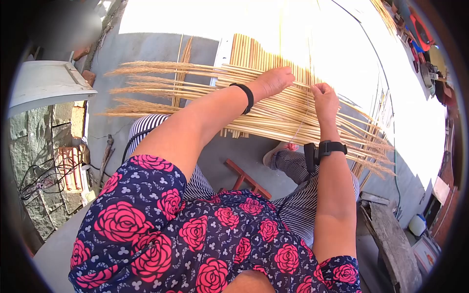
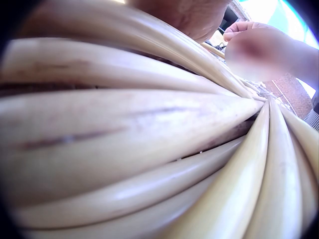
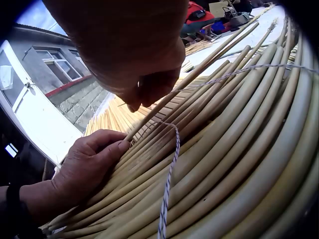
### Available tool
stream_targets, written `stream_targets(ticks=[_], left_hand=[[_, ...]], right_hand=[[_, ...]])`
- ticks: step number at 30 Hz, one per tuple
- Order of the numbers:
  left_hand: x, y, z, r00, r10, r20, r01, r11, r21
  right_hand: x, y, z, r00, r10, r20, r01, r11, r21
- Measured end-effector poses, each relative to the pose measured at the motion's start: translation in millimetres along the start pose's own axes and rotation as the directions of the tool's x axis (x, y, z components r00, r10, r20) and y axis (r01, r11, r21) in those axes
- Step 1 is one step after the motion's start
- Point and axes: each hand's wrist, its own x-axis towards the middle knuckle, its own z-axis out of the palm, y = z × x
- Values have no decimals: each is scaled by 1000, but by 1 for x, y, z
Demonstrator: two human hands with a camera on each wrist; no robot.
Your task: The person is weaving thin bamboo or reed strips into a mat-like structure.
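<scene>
Long, pale reed stalks (image 1: pixel 254 107) with feathery ends lie side by side across the person's lap. The left hand (image 1: pixel 274 80) rests on the upper stalks; in the right wrist view its thumb and fingers pinch a single reed stalk (image 3: pixel 149 117). Just to its right, the right hand (image 1: pixel 326 102) has curled fingers at the same edge. A thin twisted string (image 3: pixel 224 77) runs over the stalks to the right fingertips, which are partly hidden behind that hand. Another length of string (image 3: pixel 169 184) hangs loose over the stalks. Large stalks fill the left wrist view.
A woven section of reeds (image 1: pixel 254 51) extends beyond the hands into bright sunlight. Feathery tips (image 1: pixel 132 105) stick out to the left. Below the stalks is a reddish frame piece (image 1: pixel 244 178). A weathered wooden plank (image 1: pixel 391 239) stands at the right, a white cabinet-like object (image 1: pixel 49 83) at the left.
</scene>
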Motion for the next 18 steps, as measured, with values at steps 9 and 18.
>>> stream_targets(ticks=[9, 18], left_hand=[[1, -1, 3, 999, 9, -49, -8, 1000, 20], [0, 14, -8, 997, 79, -9, -70, 924, 375]], right_hand=[[15, -8, 21, 901, -388, 192, 432, 840, -328], [11, 1, 34, 889, -434, 146, 457, 829, -322]])
